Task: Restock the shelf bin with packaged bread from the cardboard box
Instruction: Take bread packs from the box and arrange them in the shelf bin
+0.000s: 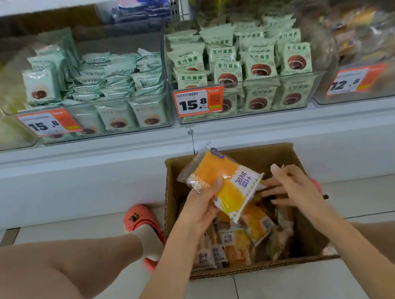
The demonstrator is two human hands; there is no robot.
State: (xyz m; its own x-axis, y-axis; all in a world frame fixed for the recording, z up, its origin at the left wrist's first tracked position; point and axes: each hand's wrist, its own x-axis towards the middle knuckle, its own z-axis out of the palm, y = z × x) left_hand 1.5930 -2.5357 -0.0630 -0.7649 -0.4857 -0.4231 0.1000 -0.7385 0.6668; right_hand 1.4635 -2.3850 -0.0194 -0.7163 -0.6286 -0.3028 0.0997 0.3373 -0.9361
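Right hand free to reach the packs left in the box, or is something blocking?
Probably yes. The right hand is open and hangs over the cardboard box, whose top is open. The left hand holds one bread pack beside it, not over the remaining packs.

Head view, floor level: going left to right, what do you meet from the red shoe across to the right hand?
Red shoe → left hand → held bread pack → right hand, all but the shoe over the cardboard box.

Cardboard box (292, 158) on floor below shelf bins (249, 109), bread packets (234, 246) inside
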